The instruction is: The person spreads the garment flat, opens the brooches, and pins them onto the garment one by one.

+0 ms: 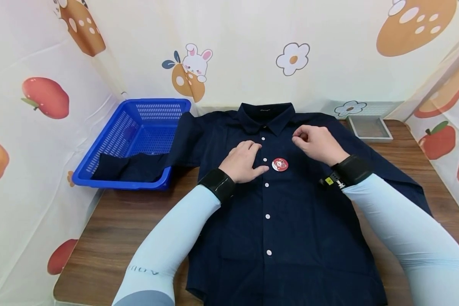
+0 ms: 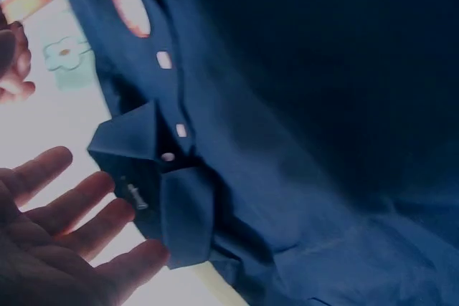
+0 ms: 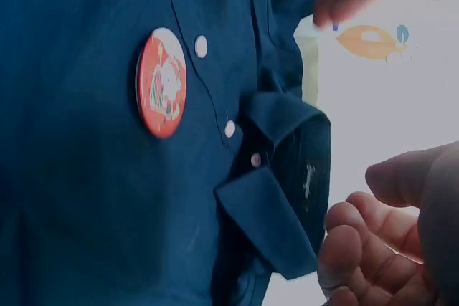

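A dark navy button-up shirt (image 1: 294, 229) lies front up with its collar (image 1: 265, 121) at the far side and white buttons down the middle. On its chest sits a round red badge (image 1: 280, 164), just right of the button line. My left hand (image 1: 242, 161) hovers over the shirt left of the badge, fingers spread and holding nothing. Above the shirt's upper right chest is my right hand (image 1: 316, 142). Its fingers are loosely bent, and the thumb (image 3: 401, 177) stands apart from them with nothing between.
At the left stands a blue plastic basket (image 1: 84, 176), with one shirt sleeve (image 1: 137, 165) draped into it. A small grey tray (image 1: 386, 135) sits at the back right of the wooden table (image 1: 130, 238). Behind the table hangs a printed curtain (image 1: 245, 42).
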`<state>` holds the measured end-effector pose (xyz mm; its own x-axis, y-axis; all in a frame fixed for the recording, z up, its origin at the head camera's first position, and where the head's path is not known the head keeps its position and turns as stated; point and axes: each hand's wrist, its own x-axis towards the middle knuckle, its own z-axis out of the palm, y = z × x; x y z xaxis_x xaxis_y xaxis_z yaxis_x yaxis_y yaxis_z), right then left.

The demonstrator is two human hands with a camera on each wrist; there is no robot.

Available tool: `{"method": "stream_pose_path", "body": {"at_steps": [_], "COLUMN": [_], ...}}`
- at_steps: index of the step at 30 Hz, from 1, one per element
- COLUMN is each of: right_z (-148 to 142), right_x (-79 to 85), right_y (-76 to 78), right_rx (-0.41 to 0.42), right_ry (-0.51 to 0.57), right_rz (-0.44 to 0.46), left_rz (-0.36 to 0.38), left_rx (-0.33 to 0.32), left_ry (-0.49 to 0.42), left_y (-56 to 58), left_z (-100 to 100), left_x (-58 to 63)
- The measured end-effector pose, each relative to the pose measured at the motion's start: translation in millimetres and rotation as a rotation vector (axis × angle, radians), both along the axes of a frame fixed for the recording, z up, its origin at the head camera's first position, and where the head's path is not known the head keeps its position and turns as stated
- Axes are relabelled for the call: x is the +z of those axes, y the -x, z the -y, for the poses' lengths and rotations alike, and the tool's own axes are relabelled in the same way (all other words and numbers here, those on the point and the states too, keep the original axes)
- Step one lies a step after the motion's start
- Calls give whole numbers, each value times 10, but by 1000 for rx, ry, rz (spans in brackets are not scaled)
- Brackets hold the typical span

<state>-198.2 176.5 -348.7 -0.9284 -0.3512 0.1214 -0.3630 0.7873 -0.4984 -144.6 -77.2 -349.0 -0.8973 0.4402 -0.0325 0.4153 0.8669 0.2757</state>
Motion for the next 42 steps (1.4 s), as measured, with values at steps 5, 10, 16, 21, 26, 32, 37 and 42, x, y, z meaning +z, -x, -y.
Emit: {"method": "stream_pose_path", "body": {"at_steps": [5,10,16,21,26,32,37,42], "right_z": [102,188,314,375,384,369,337,317], "right_x": [-86,-165,-244,-301,-356,-432,-508,-544], "right_y": [-4,-21,-49,-50,-44,-29,-10,-6], "right_rx": [47,83,31,1,-17,-14,-3,-4], "right_ry": [-39,-75,-116,-136,-132,-122,-91,-56], "right_rz": [90,141,250,313,354,375,367,363], "left_rz": [35,95,183,245,250,223,215,220], "left_rx": [-36,-35,-13,15,36,38,33,32], "left_ry": [73,149,206,191,191,231,248,261], "left_y": [93,175,243,253,246,244,246,218], "left_z": [-29,-56,-53,-50,-76,-105,-120,-128], "left_x": [-85,-195,-359,-443,-504,-583,-599,-554]}}
